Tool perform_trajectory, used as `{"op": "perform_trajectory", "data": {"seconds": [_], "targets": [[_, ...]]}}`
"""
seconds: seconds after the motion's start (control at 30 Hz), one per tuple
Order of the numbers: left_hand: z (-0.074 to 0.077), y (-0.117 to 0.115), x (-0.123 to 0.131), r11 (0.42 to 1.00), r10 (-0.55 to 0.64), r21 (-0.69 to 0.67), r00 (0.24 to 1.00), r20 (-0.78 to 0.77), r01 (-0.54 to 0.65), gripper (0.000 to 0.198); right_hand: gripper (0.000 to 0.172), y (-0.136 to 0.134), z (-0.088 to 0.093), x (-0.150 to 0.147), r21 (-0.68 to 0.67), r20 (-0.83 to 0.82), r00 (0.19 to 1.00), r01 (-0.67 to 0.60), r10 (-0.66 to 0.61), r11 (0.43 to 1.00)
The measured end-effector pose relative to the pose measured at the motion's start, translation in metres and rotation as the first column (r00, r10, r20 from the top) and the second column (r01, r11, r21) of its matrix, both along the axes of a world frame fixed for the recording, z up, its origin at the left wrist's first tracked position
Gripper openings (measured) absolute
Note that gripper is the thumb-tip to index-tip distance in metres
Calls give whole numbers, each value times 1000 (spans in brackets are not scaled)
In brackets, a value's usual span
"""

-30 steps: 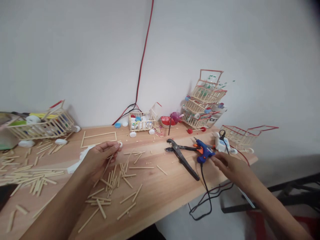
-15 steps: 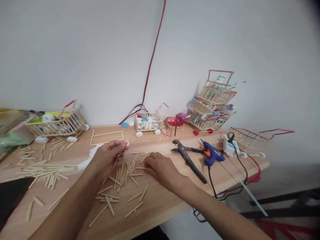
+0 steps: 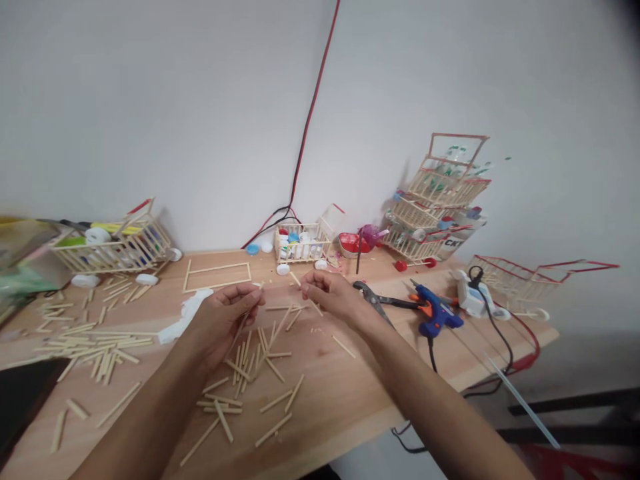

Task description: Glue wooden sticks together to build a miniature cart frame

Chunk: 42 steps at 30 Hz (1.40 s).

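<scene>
My left hand (image 3: 233,312) is closed in a pinch above the table, a thin wooden stick (image 3: 242,328) slanting down from its fingers. Something pale shows at those fingertips, too small to make out. Just to the right, my right hand (image 3: 334,297) pinches a short wooden stick (image 3: 295,279), whose tip points toward the left hand without touching it. Below both hands lie several loose cut sticks (image 3: 243,357). Behind the left hand sits a flat rectangular stick frame (image 3: 220,269), with crumpled white paper (image 3: 185,316) close to the wrist.
Small stick carts stand at the left (image 3: 115,257), centre back (image 3: 303,251) and far right (image 3: 520,277), with stacked carts (image 3: 435,210) at the back right. Pliers (image 3: 375,300) lie partly behind my right forearm, beside a blue glue gun (image 3: 436,310) with a cord. A red-filled dish (image 3: 354,244) sits near the wall.
My right hand has risen from the loose sticks and now pinches a short stick near the left hand. The white round piece at my left fingertips shows less. The view has shifted slightly.
</scene>
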<state>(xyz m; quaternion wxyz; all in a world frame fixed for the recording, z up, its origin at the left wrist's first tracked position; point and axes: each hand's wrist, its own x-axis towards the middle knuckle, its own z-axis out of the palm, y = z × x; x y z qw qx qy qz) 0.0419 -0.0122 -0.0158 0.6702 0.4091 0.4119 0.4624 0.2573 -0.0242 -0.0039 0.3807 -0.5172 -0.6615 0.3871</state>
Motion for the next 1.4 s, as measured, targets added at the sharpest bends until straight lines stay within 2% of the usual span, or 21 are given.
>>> {"op": "perform_trajectory", "data": {"seconds": [0.17, 0.47, 0.63, 1.0, 1.23, 1.4], "targets": [[0, -3, 2, 1000, 12, 18, 1000, 2, -12, 24, 13, -6, -1, -16, 118, 52, 995, 83, -89, 990], [9, -14, 10, 999, 10, 39, 998, -61, -7, 22, 16, -7, 5, -13, 30, -28, 1000, -2, 2, 1000], [9, -16, 12, 997, -14, 73, 991, -135, 24, 16, 14, -11, 11, -16, 34, 24, 1000, -13, 12, 999], [7, -16, 11, 996, 3, 84, 989, -151, 10, 16, 15, -10, 14, -18, 57, 76, 997, 5, -10, 998], [10, -17, 11, 994, 89, 68, 988, -127, -81, 23, 13, -20, 27, -30, 222, 119, 983, 109, -138, 969], [12, -17, 11, 993, 102, 57, 993, -59, -99, 24, 11, -25, 24, -40, 322, 229, 955, 108, -188, 940]]}}
